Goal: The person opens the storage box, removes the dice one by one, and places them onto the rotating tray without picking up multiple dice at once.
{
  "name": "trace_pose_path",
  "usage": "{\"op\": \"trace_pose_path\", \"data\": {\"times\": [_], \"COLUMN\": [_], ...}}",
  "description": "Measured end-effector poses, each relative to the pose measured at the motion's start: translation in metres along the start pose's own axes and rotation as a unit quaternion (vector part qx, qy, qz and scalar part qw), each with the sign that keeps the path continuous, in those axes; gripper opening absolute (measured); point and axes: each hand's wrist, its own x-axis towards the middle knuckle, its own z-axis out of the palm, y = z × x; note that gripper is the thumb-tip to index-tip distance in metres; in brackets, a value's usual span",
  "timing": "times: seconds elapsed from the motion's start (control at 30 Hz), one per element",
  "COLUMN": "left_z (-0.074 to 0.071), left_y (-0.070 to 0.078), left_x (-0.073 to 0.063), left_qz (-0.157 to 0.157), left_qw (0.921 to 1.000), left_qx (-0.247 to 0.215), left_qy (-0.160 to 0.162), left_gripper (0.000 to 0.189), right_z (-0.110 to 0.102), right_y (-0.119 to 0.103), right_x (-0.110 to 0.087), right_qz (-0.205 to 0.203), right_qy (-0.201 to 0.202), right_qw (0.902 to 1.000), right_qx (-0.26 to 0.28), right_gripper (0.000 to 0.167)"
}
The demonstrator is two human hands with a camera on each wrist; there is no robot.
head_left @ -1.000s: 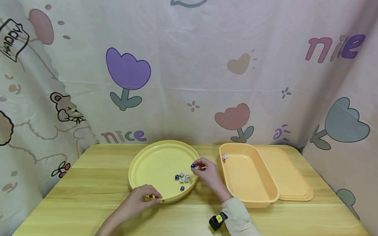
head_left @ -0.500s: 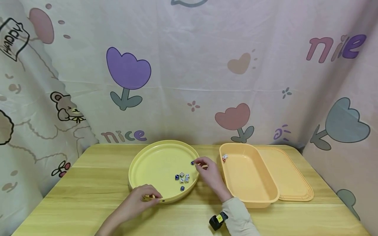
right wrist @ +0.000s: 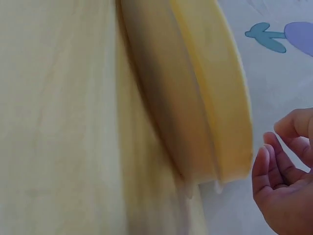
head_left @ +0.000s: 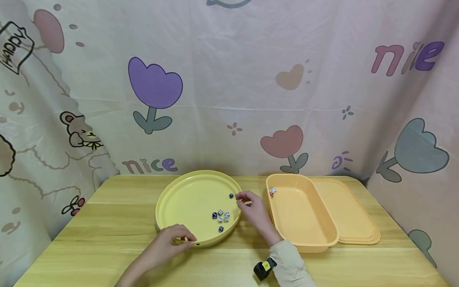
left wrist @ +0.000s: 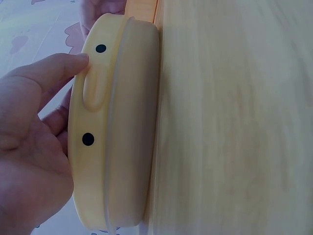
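In the head view, my left hand (head_left: 176, 239) holds the near rim of a round yellow tray (head_left: 168, 199). Its thumb lies along the outer side, close to a black dot in the left wrist view, with the other fingers behind the rim. My right hand (head_left: 252, 205) hovers at the tray's right rim, fingers bent, with a gap between thumb and fingertips and nothing in them. Just left of those fingertips lies a dark blue die (head_left: 231, 195). Farther forward in the tray, several white dice (head_left: 226, 219) cluster beside another blue die (head_left: 214, 215), and one more blue die (head_left: 220, 229) sits nearer the rim.
An orange rectangular box (head_left: 305, 215) stands right of the tray, with white dice (head_left: 273, 190) and a red die (head_left: 271, 195) in its far left corner. Its flat lid (head_left: 348, 211) lies alongside. A printed curtain (head_left: 222, 79) hangs behind the wooden table (head_left: 89, 239).
The right hand has let go of a blue die at the tray's right side and drawn back slightly. That die now lies in the tray, a little farther left. The left hand has stayed put.
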Motion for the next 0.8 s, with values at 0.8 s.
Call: {"op": "trace_pose_path", "data": {"times": [0.8], "left_z": [0.000], "left_y": [0.001], "left_x": [0.000], "left_qz": [0.001], "left_qw": [1.0000], "left_qx": [-0.005], "left_qy": [0.001], "left_gripper": [0.011], "right_z": [-0.090], "right_y": [-0.021], "right_x": [0.053], "right_qz": [-0.010], "right_qy": [-0.082], "right_qw": [0.9875], "right_qx": [-0.135], "right_gripper": [0.018]}}
